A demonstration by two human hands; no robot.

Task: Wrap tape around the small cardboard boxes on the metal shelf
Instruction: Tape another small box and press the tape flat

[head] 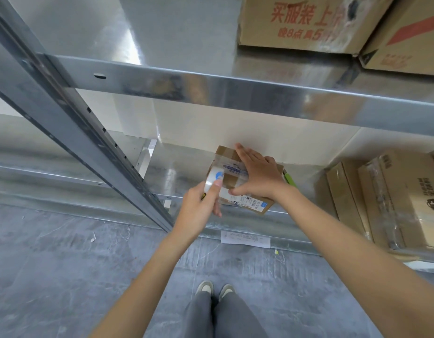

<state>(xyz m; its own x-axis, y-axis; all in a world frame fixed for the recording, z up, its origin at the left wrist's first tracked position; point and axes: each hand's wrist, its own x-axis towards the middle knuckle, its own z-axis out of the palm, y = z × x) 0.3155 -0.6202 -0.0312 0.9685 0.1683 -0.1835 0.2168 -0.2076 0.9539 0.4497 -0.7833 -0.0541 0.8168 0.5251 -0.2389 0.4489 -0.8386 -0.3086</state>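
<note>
A small cardboard box [229, 156] with white shipping labels lies on the lower metal shelf [176, 176], near its front edge. My right hand [256, 175] lies flat on top of the box with fingers straight, thumb stretched toward the left. My left hand [201, 206] grips a roll of clear tape [214, 179] at the box's left side, with the thumb on the roll. Clear tape bands cross the box top. The box's right part is hidden under my right hand.
A green-handled tool [290, 179] lies just behind my right wrist. Larger cardboard boxes [391, 198] stand at the shelf's right. An upper shelf beam [235, 93] crosses overhead, carrying big cartons [303, 23]. A slanted steel upright [71, 118] stands at left. A paper slip [245, 239] lies on the floor.
</note>
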